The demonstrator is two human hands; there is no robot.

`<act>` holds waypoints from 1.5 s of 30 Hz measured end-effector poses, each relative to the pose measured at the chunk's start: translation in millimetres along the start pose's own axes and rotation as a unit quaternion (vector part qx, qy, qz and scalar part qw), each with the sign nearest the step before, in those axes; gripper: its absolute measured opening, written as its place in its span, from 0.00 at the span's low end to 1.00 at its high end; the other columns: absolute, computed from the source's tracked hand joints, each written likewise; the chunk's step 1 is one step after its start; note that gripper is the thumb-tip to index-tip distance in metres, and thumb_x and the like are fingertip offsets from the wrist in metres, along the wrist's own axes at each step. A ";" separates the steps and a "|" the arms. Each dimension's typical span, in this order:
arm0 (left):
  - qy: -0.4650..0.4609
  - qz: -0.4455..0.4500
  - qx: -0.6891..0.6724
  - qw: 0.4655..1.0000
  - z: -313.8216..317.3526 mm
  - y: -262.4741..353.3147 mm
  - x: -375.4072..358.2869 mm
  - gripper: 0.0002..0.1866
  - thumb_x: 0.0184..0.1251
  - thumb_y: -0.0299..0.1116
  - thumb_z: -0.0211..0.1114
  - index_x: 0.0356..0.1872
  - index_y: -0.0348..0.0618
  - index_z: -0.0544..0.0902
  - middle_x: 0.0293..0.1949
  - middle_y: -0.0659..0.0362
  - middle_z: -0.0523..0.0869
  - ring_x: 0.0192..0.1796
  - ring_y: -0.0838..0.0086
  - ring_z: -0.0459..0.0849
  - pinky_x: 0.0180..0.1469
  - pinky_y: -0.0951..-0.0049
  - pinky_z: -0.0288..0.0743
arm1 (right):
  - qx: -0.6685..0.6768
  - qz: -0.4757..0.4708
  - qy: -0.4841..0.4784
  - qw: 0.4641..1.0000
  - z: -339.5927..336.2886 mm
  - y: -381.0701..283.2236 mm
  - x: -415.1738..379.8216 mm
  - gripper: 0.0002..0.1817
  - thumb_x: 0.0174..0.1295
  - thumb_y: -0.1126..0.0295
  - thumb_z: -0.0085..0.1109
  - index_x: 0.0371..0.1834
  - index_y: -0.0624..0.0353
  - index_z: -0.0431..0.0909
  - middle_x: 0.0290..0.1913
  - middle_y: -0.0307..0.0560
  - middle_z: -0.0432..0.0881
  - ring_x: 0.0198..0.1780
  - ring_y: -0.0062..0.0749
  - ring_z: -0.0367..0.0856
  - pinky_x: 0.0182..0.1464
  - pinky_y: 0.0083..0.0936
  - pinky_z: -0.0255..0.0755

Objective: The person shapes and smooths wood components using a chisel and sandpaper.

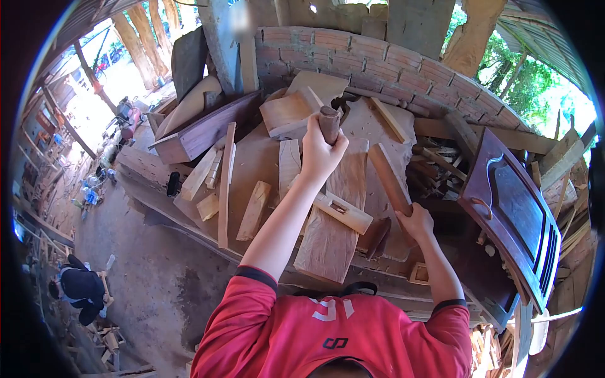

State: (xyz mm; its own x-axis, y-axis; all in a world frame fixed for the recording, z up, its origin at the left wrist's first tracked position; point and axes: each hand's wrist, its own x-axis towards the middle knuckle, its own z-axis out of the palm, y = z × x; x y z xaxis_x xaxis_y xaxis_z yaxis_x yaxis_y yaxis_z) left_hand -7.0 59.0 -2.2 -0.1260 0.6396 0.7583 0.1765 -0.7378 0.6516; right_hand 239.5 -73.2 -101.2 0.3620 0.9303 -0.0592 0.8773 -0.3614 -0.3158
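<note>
My left hand is closed around the thick brown handle of a chisel, held upright; its blade is mostly hidden behind my hand and forearm. Below it, a light wooden piece with a slot cut in it lies across a broad wooden block. To the right, my right hand grips the near end of a long wooden bar, which slants away up and to the left. The bar's far end is apart from the chisel.
Several wood offcuts lie on the workbench, with a long narrow strip among them. A dark panelled door leans at the right. Behind stands a brick wall. Another person crouches on the floor at the lower left.
</note>
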 end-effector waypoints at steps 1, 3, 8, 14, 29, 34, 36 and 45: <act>0.000 0.000 0.002 1.000 -0.5 -0.3 -0.4 0.13 0.51 0.26 0.62 0.34 0.38 0.67 0.20 0.57 0.76 0.22 0.74 0.75 0.27 0.74 0.69 | -0.010 0.012 0.009 1.000 4.8 0.8 -0.9 0.26 0.49 0.47 0.61 0.38 0.62 0.76 0.37 0.59 0.81 0.42 0.52 0.80 0.43 0.41 0.73; 0.003 -0.006 -0.002 1.000 -0.1 0.5 -0.9 0.13 0.51 0.26 0.62 0.34 0.38 0.67 0.20 0.57 0.76 0.22 0.75 0.75 0.28 0.74 0.69 | -0.020 0.024 0.018 0.999 11.0 2.4 -1.6 0.26 0.49 0.47 0.61 0.37 0.61 0.77 0.36 0.59 0.81 0.41 0.52 0.80 0.43 0.40 0.73; 0.000 -0.013 -0.002 1.000 0.1 1.8 -0.6 0.13 0.51 0.26 0.62 0.34 0.38 0.67 0.21 0.57 0.76 0.22 0.75 0.74 0.27 0.74 0.69 | -0.079 -0.001 0.001 0.997 23.7 0.8 -2.4 0.26 0.49 0.45 0.60 0.30 0.61 0.77 0.33 0.57 0.81 0.39 0.52 0.80 0.39 0.41 0.72; 0.001 -0.016 -0.011 1.000 -0.3 5.3 -0.3 0.13 0.51 0.26 0.62 0.34 0.38 0.68 0.21 0.57 0.76 0.22 0.75 0.75 0.28 0.74 0.69 | 0.114 -0.154 0.141 0.971 -2.1 -29.9 16.5 0.24 0.56 0.52 0.58 0.42 0.64 0.75 0.39 0.59 0.80 0.42 0.51 0.79 0.44 0.37 0.73; -0.194 -0.021 0.026 0.980 -43.3 -18.6 -11.8 0.27 0.48 0.39 0.70 0.46 0.35 0.69 0.37 0.50 0.80 0.38 0.64 0.80 0.41 0.68 0.72 | 0.560 -0.357 -0.117 0.739 -71.0 -244.7 65.9 0.17 0.55 0.63 0.64 0.40 0.63 0.72 0.29 0.42 0.78 0.29 0.22 0.77 0.33 0.20 0.71; -0.349 -0.019 0.300 0.888 -70.4 -108.7 -81.2 0.45 0.37 0.72 0.62 0.48 0.42 0.76 0.54 0.51 0.74 0.61 0.59 0.68 0.62 0.53 0.56 | 0.673 -0.317 -0.093 0.662 -50.8 -244.4 72.4 0.10 0.57 0.70 0.61 0.30 0.59 0.68 0.19 0.38 0.72 0.18 0.21 0.72 0.21 0.19 0.66; -0.370 -0.012 0.317 0.873 -71.8 -105.1 -94.1 0.46 0.35 0.75 0.59 0.46 0.43 0.77 0.53 0.53 0.75 0.62 0.60 0.66 0.62 0.51 0.53 | 0.683 -0.318 -0.084 0.652 -47.8 -242.5 77.3 0.08 0.58 0.72 0.59 0.30 0.59 0.68 0.19 0.38 0.71 0.18 0.22 0.71 0.21 0.19 0.65; -0.362 0.020 0.334 0.870 -69.7 -111.8 -100.7 0.43 0.33 0.78 0.55 0.34 0.44 0.78 0.40 0.58 0.76 0.53 0.65 0.69 0.55 0.57 0.60 | 0.739 -0.250 -0.045 0.625 -48.8 -234.0 106.7 0.11 0.59 0.69 0.58 0.26 0.61 0.67 0.17 0.40 0.70 0.14 0.23 0.68 0.18 0.20 0.62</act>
State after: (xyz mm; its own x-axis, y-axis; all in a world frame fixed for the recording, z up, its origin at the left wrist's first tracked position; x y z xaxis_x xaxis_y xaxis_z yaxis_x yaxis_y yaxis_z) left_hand -82.0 62.0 -150.0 0.4986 0.7632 0.4111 0.7250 -0.6271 0.2848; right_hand 88.2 107.6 12.5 0.0821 0.9276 0.3645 -0.3981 0.3658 -0.8412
